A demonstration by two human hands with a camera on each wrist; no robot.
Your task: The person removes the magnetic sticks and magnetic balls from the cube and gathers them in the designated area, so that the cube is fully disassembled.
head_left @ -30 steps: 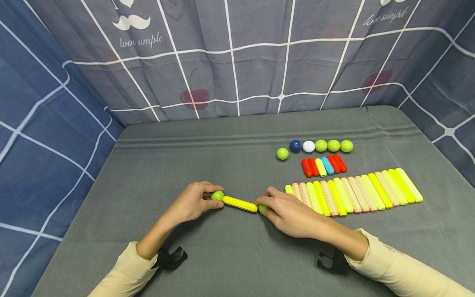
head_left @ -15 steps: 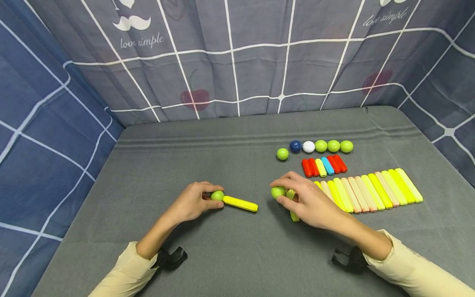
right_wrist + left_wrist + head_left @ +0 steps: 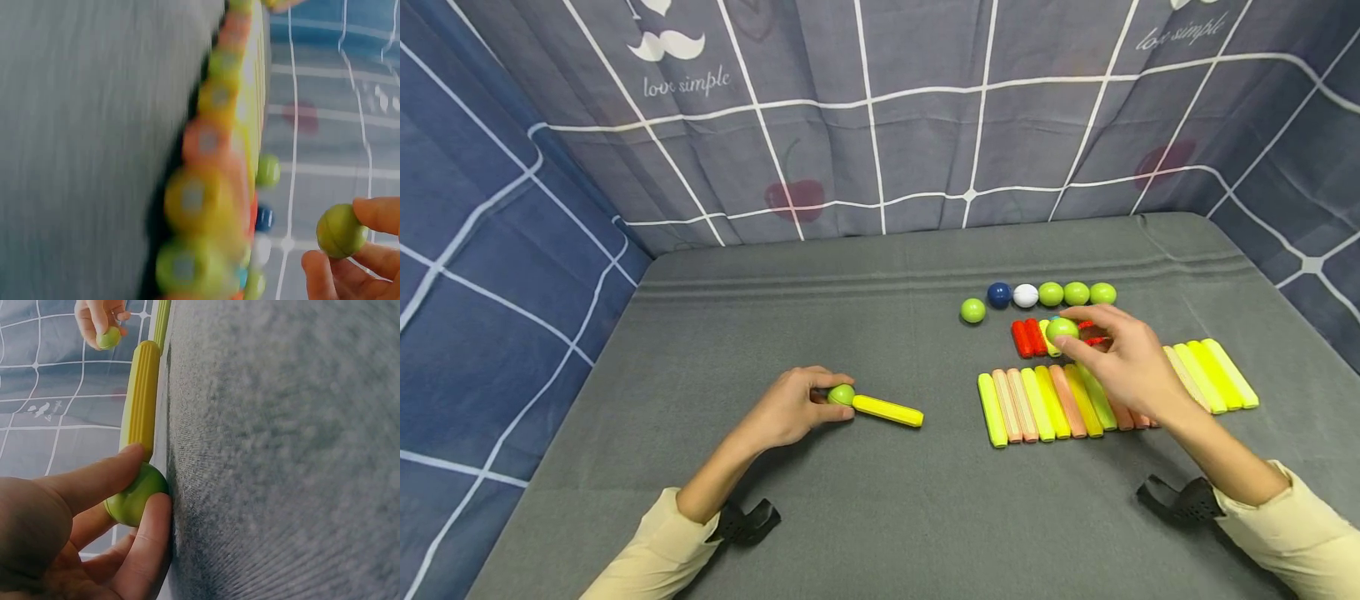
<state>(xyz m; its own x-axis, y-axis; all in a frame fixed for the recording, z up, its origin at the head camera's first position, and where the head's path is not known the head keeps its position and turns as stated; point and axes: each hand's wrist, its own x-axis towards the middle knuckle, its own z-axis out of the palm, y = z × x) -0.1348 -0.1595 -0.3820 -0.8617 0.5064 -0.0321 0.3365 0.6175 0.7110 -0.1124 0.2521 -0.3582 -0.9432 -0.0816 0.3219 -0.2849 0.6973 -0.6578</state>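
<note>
My left hand (image 3: 792,408) pinches a green ball (image 3: 136,499) between thumb and fingers, down on the grey cloth. A ridged yellow stick (image 3: 887,411) lies with one end against that ball; its other end points right. Over the short coloured sticks (image 3: 1028,338), my right hand (image 3: 1123,358) holds a second green ball (image 3: 340,232) by its fingertips, raised off the cloth. A seam line runs round this ball in the right wrist view. Part of the long-stick row (image 3: 1037,407) is hidden beneath the right hand and wrist.
Behind the short sticks runs a row of balls: a blue ball (image 3: 999,295), a white ball (image 3: 1026,296) and several green ones. One more green ball (image 3: 973,311) sits slightly apart at its left. A checked curtain (image 3: 880,125) encloses the table's back and sides.
My right hand has lifted its green ball away from the yellow stick's right end and carried it right and back, over the short sticks. The left hand stays put with its ball.
</note>
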